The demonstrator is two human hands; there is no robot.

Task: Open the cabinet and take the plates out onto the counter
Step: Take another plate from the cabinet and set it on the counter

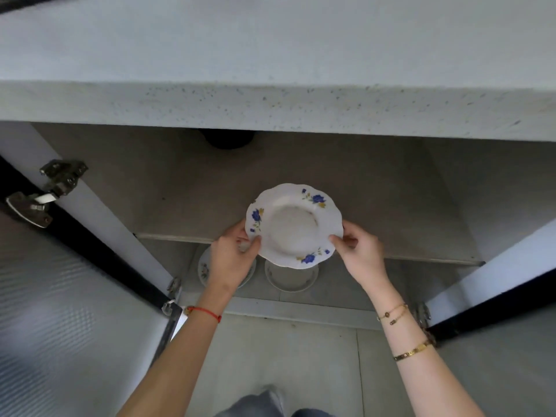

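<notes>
Both hands (233, 254) (359, 251) grip one floral plate (293, 225).

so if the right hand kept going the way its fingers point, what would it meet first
The right hand points left across the blue-flowered plate it holds; beyond the plate, the left hand comes first, though depth is hard to judge.

This is a home kitchen. A pale grey speckled stone counter (270, 106) runs across the top, with an open base cabinet (301, 182) beneath it, fitted with grey shelves. Its two doors stand swung wide on metal concealed hinges (45, 191), the kind used on kitchen units. A white scalloped china plate with blue flowers (293, 225) is held in front of the shelf, and two more white flowered dishes (290, 276) sit on the cabinet floor, above a grey tiled floor (285, 356).
</notes>
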